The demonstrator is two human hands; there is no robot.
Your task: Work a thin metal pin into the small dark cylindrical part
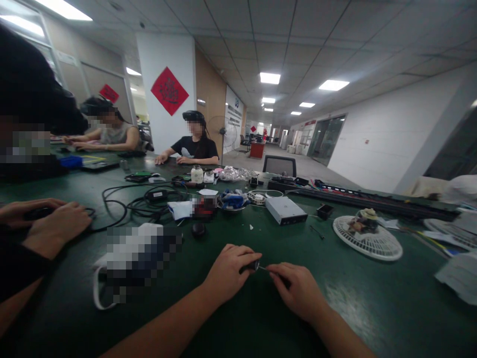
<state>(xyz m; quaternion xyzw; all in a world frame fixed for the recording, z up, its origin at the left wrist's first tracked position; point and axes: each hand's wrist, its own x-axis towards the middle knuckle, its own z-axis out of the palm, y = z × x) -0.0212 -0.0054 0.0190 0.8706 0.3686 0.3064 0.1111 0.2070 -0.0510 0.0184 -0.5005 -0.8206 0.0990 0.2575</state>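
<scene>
Above the green table, my left hand [233, 266] is closed around a small dark cylindrical piece [255, 264], whose end shows past the fingertips. My right hand [294, 286] pinches a thin light rod [263, 268] that points left at the end of that piece. Rod and piece nearly meet; whether they touch I cannot tell. Most of the dark piece is hidden by my left fingers. A black computer mouse [198, 229] lies beyond my left hand, and a silver disc drive [286, 211] sits beyond my right hand.
A white round fan grille [367, 237] lies to the right. Black cables [152, 196] are coiled at the left, near a blurred white pouch-like item [130, 248]. At far left rest a co-worker's hands [55, 219]. Another person [196, 141] sits across the table [257, 318].
</scene>
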